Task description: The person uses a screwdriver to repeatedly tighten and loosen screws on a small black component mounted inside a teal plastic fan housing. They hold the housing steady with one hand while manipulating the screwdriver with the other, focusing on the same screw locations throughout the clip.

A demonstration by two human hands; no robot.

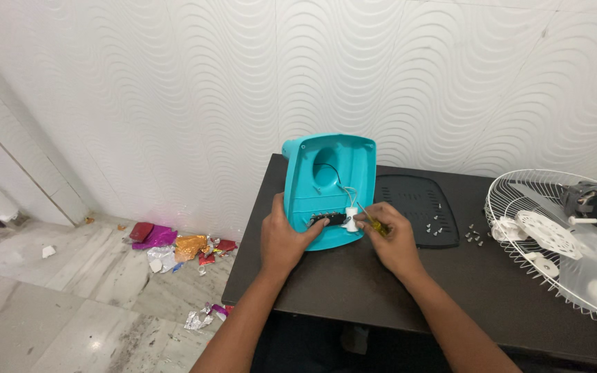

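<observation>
A turquoise plastic fan base (329,183) stands tilted on the dark table (354,290), its hollow underside facing me. Inside it sit a black switch block (327,219) and a small white part (351,215) with thin wires. My left hand (285,238) grips the base's lower left edge, thumb resting near the switch block. My right hand (390,238) holds a yellow-handled screwdriver (376,224), its tip at the white part.
A black cover plate (416,207) lies behind my right hand, with loose screws (475,236) beside it. A white wire fan guard (568,242) with a black motor (594,202) fills the table's right end. Crumpled foil wrappers (181,249) litter the floor at left.
</observation>
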